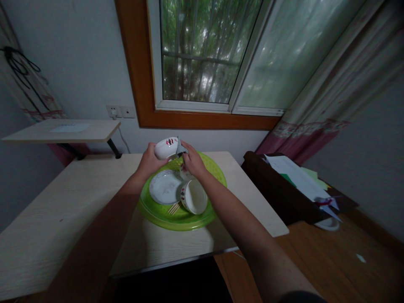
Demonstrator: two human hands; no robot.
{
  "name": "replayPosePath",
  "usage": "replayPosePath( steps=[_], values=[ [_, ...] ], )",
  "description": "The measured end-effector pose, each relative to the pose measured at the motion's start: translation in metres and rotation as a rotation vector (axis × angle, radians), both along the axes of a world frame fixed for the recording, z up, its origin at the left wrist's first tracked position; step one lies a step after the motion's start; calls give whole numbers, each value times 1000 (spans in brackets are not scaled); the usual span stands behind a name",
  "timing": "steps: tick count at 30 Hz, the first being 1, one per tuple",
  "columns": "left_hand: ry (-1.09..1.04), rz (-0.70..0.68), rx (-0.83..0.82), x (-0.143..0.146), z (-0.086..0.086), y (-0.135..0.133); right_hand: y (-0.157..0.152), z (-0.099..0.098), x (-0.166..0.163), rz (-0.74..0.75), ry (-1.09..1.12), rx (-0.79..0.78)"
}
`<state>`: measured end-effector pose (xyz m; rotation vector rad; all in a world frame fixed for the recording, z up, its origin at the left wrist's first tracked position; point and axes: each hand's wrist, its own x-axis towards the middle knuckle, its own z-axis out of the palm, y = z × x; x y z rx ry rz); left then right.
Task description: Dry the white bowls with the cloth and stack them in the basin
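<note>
My left hand [148, 161] is closed round a small white bowl [166, 147] with red marks, held tilted above a round green tray [189, 219]. My right hand [192, 162] pinches a grey cloth [180, 147] pressed against the bowl's rim. In the tray lie a white saucer [164, 187], a white cup [194, 196] on its side and some pale chopsticks [173, 208]. Another small white dish [184, 173] peeks out under my right hand.
The tray sits on a light wooden table [63, 210]. A raised wooden shelf [63, 130] stands at the back left. To the right, a dark cabinet [284, 193] carries papers [296, 176]. Window and curtain lie behind; wooden floor at the right.
</note>
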<state>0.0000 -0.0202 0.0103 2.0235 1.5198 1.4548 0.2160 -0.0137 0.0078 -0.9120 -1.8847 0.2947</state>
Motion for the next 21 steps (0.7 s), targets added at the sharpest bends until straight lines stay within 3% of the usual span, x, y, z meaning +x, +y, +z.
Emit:
replayPosePath(
  steps=[6,15,21],
  values=[
    [-90,-3,-55,-2,0,2,-1,-3,-3,10,-40,-8],
    [-42,-9,-81,-2,-2,3,-25,12,-8,57,-304,173],
    [-40,-29,-97,-1,-4,4,-22,16,-11,44,-314,252]
  ],
)
